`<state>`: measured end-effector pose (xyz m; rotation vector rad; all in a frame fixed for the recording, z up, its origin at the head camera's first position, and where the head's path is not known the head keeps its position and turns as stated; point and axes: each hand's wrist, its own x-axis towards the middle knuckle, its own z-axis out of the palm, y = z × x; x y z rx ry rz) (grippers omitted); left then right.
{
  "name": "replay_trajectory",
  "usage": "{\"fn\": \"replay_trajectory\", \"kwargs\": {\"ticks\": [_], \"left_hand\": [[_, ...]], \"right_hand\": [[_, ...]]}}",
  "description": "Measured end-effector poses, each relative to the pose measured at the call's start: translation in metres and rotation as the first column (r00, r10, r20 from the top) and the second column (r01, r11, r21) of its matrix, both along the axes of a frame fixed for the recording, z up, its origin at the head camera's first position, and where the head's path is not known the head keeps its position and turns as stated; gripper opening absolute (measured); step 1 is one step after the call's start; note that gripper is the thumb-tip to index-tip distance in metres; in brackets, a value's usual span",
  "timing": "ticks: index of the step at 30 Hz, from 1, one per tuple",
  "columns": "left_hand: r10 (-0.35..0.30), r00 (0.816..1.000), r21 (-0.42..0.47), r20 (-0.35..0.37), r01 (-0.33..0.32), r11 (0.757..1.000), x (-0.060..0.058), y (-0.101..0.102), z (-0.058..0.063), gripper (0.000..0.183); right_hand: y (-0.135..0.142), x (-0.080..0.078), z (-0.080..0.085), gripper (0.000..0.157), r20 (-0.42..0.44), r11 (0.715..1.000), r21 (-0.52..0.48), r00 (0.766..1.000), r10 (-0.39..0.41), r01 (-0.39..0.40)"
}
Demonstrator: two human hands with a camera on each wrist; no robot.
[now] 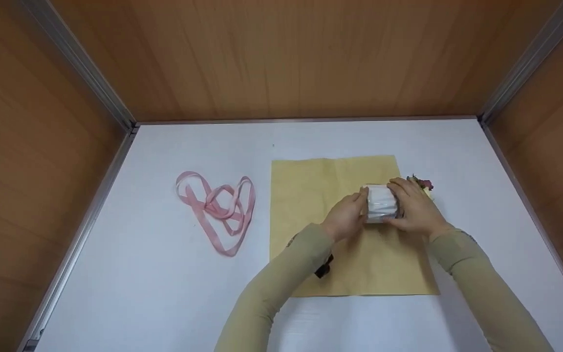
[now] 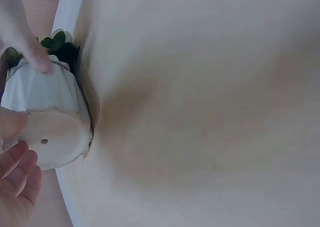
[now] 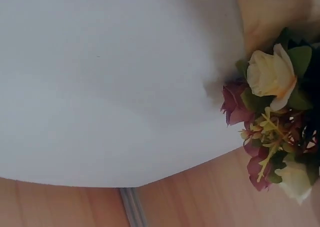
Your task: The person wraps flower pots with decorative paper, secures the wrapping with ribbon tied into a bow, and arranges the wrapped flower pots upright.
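The white fluted flowerpot (image 1: pixel 380 203) is tipped on its side above the right half of the kraft paper sheet (image 1: pixel 306 215); whether it touches the paper I cannot tell. The left hand (image 1: pixel 345 216) pinches the base end with bent thumb and fingers, by the flat base (image 2: pixel 57 139); the right hand (image 1: pixel 416 208) grips the flower end, thumb on the near side. The pot looks stiff and rather smooth, probably light to moderate in weight, and may chip if ceramic. Its rigid sides and base seem the best hold; the artificial roses (image 3: pixel 270 77) would likely crush or bend.

The blooms overhang the paper's right edge. Plenty of white tabletop (image 1: pixel 140 274) stretches leftward past the pink ribbon (image 1: pixel 219 213), well apart; rightward there is less, up to the wooden side wall (image 1: pixel 550 122).
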<state>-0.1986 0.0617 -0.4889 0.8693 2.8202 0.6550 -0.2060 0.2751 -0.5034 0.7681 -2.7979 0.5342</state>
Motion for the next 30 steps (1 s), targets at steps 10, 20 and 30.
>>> {"fn": "replay_trajectory", "kwargs": {"ticks": [10, 20, 30], "left_hand": [[-0.001, 1.0, -0.018, 0.004, 0.002, 1.0, -0.002, -0.011, -0.007, 0.057], [0.021, 1.0, -0.035, 0.019, -0.021, 0.999, -0.007, -0.03, -0.006, 0.039], [0.129, 0.986, 0.023, 0.106, -0.132, 0.991, -0.012, -0.079, -0.008, 0.035]], "right_hand": [[-0.031, -0.005, 0.0, 0.051, 0.142, 0.988, -0.1, 0.985, -0.101, 0.115], [-0.039, -0.008, -0.005, 0.051, 0.122, 0.99, -0.012, 0.983, -0.135, 0.137], [-0.037, -0.008, -0.008, 0.052, 0.142, 0.991, 0.017, 0.98, -0.136, 0.135]]}}
